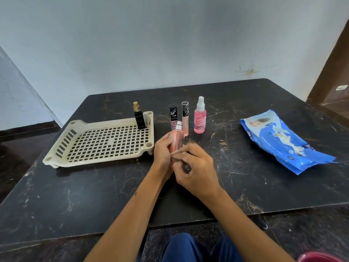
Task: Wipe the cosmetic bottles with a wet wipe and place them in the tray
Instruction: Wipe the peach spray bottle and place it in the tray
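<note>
A pink bottle [177,138] with a silver top is held upright over the table's middle by my left hand [162,152]. My right hand [194,167] presses a thin, nearly see-through wet wipe [177,151] against the bottle's lower part. A cream perforated tray [102,141] lies to the left. A black bottle [139,118] with a gold top stands in its far right corner. Behind my hands stand two lip gloss tubes, a black-capped one [173,118] and a taller one [185,118], and a pink spray bottle [199,116].
A blue pack of wet wipes [283,140] lies on the right of the dark marble table [94,195]. A wall rises just behind the table. My knees in blue trousers [190,248] show below the near edge.
</note>
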Tool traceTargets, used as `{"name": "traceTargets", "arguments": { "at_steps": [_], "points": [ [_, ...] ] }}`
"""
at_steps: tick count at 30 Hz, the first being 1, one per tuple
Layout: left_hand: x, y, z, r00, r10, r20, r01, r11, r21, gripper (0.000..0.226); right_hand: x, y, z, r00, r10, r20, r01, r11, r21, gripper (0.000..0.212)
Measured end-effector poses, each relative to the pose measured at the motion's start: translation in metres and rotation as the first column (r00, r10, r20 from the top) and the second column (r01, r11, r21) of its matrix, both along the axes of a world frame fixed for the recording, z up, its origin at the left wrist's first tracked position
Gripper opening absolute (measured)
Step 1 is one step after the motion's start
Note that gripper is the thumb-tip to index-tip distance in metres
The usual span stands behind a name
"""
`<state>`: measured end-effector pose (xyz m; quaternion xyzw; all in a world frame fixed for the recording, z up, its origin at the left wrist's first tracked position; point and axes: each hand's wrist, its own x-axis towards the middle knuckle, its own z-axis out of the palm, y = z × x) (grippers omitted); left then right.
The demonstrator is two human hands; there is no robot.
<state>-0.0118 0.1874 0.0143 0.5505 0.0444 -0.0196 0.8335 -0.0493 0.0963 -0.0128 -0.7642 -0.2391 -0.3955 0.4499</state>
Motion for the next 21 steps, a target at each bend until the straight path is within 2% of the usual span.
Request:
{"name": "traceTargets", "arguments": {
  "at_steps": [4,10,16,21],
  "points": [
    [0.001,-0.001,0.000,1.000,0.011,-0.004,-0.011,0.998,-0.055,0.029,0.005,-0.001,0.000,0.993,-0.092,-0.077,0.093,0.996,0.013,0.027],
    [0.000,0.000,0.002,0.999,0.009,-0.041,-0.012,0.998,-0.062,0.028,-0.005,-0.005,0.001,0.998,0.058,-0.031,-0.059,0.998,-0.028,0.017],
    [-0.001,0.001,0.002,0.999,-0.001,-0.032,-0.001,0.998,-0.063,0.029,0.000,-0.004,-0.002,0.996,-0.078,-0.048,0.076,0.997,-0.030,0.020],
    [-0.002,0.002,0.004,0.999,0.000,-0.039,-0.001,1.000,-0.016,0.029,-0.005,-0.004,0.000,0.998,0.056,0.006,-0.055,0.992,-0.116,0.013]
  ]
}}
